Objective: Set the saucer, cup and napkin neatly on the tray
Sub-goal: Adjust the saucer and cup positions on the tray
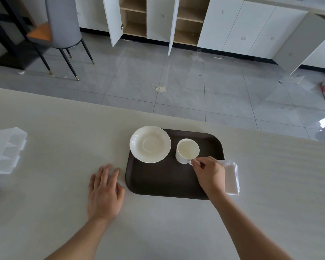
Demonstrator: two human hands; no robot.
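**My right hand pinches the cup handle on the tray**

My right hand (209, 172) is closed in a pinch, thumb and fingertips gripping the small handle of the white cup (187, 151). The cup stands upright on the dark brown tray (163, 182), towards its far right part. My left hand (104, 192) lies flat and spread on the pale table (64, 128), palm down, holding nothing, just beside the tray's near left corner.

The white saucer (150, 144) sits at the tray's far left corner, its edge overhanging the tray rim; it lies near the cup, with a narrow gap between them. The folded white napkin (232, 177) lies at the tray's right edge, partly hidden behind my right hand, so I cannot tell how much of it rests on the tray.

At the table's left edge is a clear plastic container (6, 150), cut off by the frame. Beyond the table are a grey tiled floor, a grey chair (63, 23) and white cupboards (158, 17) with two doors open.
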